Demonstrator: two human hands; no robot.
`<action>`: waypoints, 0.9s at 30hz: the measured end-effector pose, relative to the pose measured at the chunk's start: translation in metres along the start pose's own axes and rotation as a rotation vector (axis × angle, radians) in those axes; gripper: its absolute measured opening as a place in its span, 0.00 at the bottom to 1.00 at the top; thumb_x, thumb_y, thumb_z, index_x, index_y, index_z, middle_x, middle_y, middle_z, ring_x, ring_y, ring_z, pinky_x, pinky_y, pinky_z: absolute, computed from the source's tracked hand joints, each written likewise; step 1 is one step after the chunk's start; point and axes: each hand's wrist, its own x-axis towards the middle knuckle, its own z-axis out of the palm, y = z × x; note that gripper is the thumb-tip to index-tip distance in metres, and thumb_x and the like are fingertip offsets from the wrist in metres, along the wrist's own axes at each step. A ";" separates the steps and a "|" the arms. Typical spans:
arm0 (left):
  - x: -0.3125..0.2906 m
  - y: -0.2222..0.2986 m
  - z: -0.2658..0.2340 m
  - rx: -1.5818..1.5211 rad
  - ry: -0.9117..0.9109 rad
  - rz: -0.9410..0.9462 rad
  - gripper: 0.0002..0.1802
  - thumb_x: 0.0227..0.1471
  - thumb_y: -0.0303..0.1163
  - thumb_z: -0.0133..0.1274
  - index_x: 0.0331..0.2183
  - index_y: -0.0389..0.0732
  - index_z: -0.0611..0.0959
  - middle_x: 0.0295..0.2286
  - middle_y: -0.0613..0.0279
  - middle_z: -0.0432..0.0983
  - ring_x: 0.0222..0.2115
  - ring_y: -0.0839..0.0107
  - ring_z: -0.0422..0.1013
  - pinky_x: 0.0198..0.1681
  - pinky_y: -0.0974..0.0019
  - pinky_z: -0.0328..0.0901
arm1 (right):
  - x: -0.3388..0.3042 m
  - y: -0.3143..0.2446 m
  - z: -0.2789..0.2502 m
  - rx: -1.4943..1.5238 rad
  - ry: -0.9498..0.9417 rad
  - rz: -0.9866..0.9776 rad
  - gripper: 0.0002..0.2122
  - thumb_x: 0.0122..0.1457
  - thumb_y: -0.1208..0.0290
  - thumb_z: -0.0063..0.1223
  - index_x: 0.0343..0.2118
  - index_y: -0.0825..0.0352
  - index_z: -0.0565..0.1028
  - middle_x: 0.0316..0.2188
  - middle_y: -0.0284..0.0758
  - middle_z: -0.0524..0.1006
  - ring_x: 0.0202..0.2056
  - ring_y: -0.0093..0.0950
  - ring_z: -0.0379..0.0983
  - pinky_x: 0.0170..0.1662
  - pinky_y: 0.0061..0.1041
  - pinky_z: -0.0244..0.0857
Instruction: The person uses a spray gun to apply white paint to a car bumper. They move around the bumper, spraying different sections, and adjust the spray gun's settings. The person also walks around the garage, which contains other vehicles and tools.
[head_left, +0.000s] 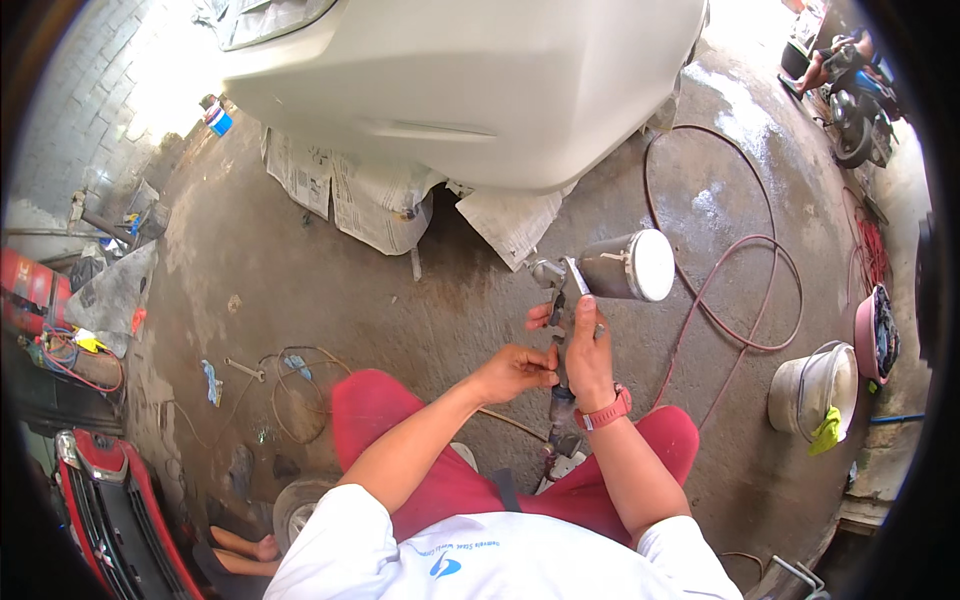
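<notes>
Right hand (592, 350) holds spray gun (606, 268) by its grip, near side of car bumper (450, 90), left hand (512, 372) pinching the base; likely adjusting there, next move calls for a steady gun

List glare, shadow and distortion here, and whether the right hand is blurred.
Head view: glare bleaches the block wall at upper left; head view: dark shadow lies beneath the pale vehicle bumper; head view: fisheye distortion bows the scene inside black corners; head view: the right hand looks fairly sharp.
</notes>
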 end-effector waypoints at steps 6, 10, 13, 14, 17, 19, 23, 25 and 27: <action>0.008 0.023 0.010 -0.016 -0.067 0.077 0.04 0.66 0.23 0.61 0.36 0.37 0.82 0.35 0.76 0.75 0.42 0.83 0.69 0.51 0.70 0.68 | -0.014 -0.022 0.005 0.014 0.108 -0.182 0.38 0.78 0.37 0.27 0.49 0.75 0.78 0.41 0.42 0.84 0.39 0.29 0.82 0.24 0.23 0.69; 0.011 0.032 0.011 0.059 -0.121 0.088 0.05 0.67 0.23 0.59 0.35 0.36 0.80 0.35 0.76 0.75 0.42 0.83 0.69 0.51 0.70 0.68 | -0.020 -0.020 0.004 0.053 0.120 -0.241 0.38 0.78 0.37 0.27 0.50 0.76 0.78 0.42 0.43 0.84 0.40 0.29 0.82 0.24 0.23 0.69; 0.012 0.032 0.008 0.074 -0.145 0.073 0.05 0.67 0.22 0.59 0.35 0.36 0.80 0.36 0.76 0.74 0.42 0.83 0.69 0.52 0.70 0.67 | -0.020 -0.014 0.004 0.001 0.128 -0.305 0.38 0.78 0.37 0.28 0.49 0.76 0.78 0.43 0.42 0.84 0.40 0.29 0.82 0.24 0.23 0.70; 0.012 0.030 0.007 0.062 -0.151 0.072 0.05 0.67 0.21 0.59 0.35 0.36 0.79 0.36 0.76 0.74 0.42 0.82 0.68 0.52 0.70 0.67 | -0.019 -0.013 0.004 -0.015 0.119 -0.290 0.38 0.78 0.37 0.28 0.49 0.76 0.78 0.43 0.42 0.84 0.40 0.29 0.82 0.24 0.22 0.69; 0.011 0.021 0.004 0.079 -0.153 0.102 0.04 0.67 0.22 0.59 0.37 0.35 0.80 0.36 0.76 0.73 0.41 0.84 0.67 0.50 0.71 0.66 | -0.019 -0.010 0.003 -0.039 0.108 -0.248 0.38 0.78 0.38 0.28 0.48 0.76 0.79 0.42 0.42 0.84 0.40 0.29 0.82 0.26 0.22 0.69; 0.009 0.014 0.001 0.078 -0.148 0.110 0.04 0.67 0.23 0.59 0.37 0.35 0.80 0.35 0.77 0.72 0.41 0.84 0.67 0.49 0.72 0.66 | -0.017 -0.007 0.005 -0.034 0.096 -0.217 0.37 0.79 0.39 0.29 0.47 0.76 0.79 0.41 0.42 0.84 0.39 0.28 0.82 0.29 0.23 0.71; 0.006 -0.002 -0.007 0.041 -0.126 0.076 0.04 0.67 0.24 0.60 0.38 0.35 0.81 0.36 0.77 0.73 0.42 0.84 0.68 0.50 0.72 0.67 | -0.012 0.000 0.009 -0.036 0.087 -0.167 0.36 0.79 0.41 0.30 0.45 0.76 0.80 0.38 0.41 0.85 0.38 0.29 0.81 0.39 0.29 0.73; 0.006 -0.010 -0.010 0.027 -0.105 0.041 0.04 0.67 0.25 0.61 0.39 0.35 0.82 0.37 0.77 0.75 0.42 0.84 0.68 0.51 0.72 0.67 | -0.007 0.005 0.010 -0.038 0.083 -0.144 0.35 0.79 0.42 0.30 0.44 0.76 0.80 0.37 0.40 0.85 0.38 0.29 0.81 0.43 0.32 0.73; 0.006 -0.016 -0.012 0.012 -0.082 -0.012 0.04 0.67 0.26 0.61 0.40 0.35 0.83 0.38 0.77 0.76 0.43 0.84 0.69 0.52 0.72 0.67 | -0.003 0.010 0.010 -0.059 0.093 -0.065 0.36 0.79 0.42 0.30 0.44 0.76 0.80 0.36 0.40 0.84 0.38 0.29 0.81 0.44 0.32 0.73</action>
